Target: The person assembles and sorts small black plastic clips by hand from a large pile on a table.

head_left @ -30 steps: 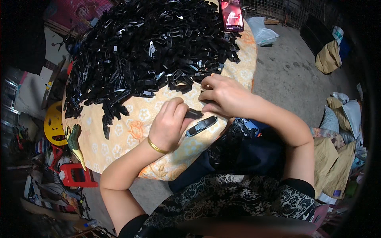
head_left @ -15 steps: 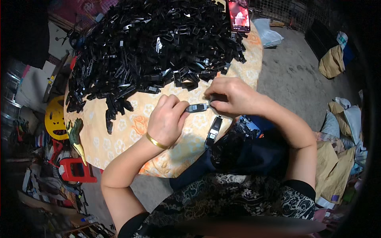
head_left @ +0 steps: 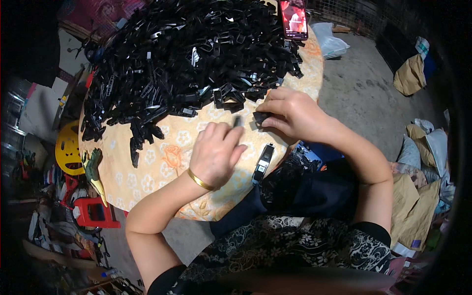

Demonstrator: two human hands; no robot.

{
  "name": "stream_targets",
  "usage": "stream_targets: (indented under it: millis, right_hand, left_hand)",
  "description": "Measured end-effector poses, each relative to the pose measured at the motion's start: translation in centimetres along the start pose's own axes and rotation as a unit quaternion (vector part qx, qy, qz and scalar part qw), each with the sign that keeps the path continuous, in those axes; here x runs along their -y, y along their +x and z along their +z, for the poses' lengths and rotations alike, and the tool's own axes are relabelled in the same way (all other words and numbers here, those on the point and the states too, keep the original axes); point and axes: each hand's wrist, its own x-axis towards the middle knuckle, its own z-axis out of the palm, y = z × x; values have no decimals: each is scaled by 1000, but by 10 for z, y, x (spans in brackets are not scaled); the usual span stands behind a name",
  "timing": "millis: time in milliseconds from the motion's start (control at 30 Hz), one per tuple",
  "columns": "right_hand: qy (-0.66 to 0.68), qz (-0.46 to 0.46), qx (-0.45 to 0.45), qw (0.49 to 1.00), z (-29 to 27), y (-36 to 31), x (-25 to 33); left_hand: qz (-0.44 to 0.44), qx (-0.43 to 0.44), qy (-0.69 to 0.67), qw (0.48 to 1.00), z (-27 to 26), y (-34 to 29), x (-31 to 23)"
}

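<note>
Head view: right hand is pinched shut on a small black plastic piece, right at the near edge of the big black parts pile. Left hand lies palm down on the flowery worktop, fingers closed round a thin dark piece poking out at the fingertips. Another black clip sits at the worktop's near edge, between the arms. Phone lies at the far side.
</note>
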Motion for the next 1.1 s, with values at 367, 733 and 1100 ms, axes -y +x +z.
stream_targets:
  millis: [367, 733, 1100]
  right_hand:
    - [12, -60, 31, 998, 15, 3, 0]
    - [89, -103, 28, 990, 30, 6, 4]
    - [133, -124, 141, 973, 5, -11, 8]
  left_hand:
    - [-88, -22, -29, 996, -2, -4, 18]
    - [13, 5, -74, 997, -3, -4, 30]
    - [-197, -37, -106, 974, -61, -108, 206]
